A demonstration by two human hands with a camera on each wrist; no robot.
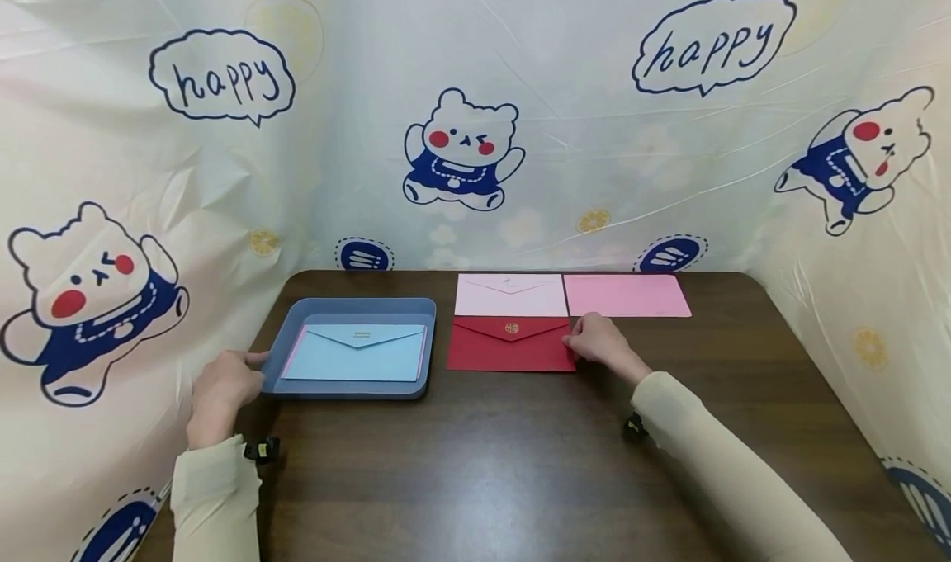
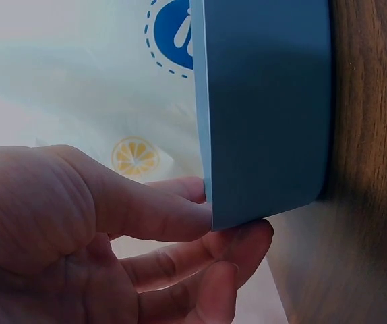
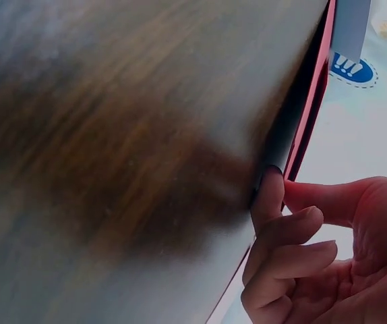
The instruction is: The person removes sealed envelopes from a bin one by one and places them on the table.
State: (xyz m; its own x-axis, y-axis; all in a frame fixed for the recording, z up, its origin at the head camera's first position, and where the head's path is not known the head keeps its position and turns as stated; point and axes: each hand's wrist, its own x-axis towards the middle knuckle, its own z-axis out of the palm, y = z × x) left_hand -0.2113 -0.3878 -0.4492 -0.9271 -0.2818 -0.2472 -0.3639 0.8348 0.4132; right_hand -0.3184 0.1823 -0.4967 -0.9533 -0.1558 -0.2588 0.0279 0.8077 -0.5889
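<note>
Red rectangular paper envelope point(image 1: 511, 356), long axis left-right, triangular flap point(image 1: 490, 323) pointing toward viewer, right hand point(image 1: 603, 341) pinching its right edge, left hand point(image 1: 225, 384) pinching rim of blue rectangular tray point(image 1: 360, 310)

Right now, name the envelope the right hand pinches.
The red envelope, the only red one: the right hand pinches it, while the others lie unheld.

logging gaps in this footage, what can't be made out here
Head view: most of the pink piece, covered by the light blue envelope.
Head view: that envelope's gold print, too small to read.
Left wrist view: inside of the tray, hidden by its outer wall.
Right wrist view: the red envelope's front, nearly edge-on.
</note>
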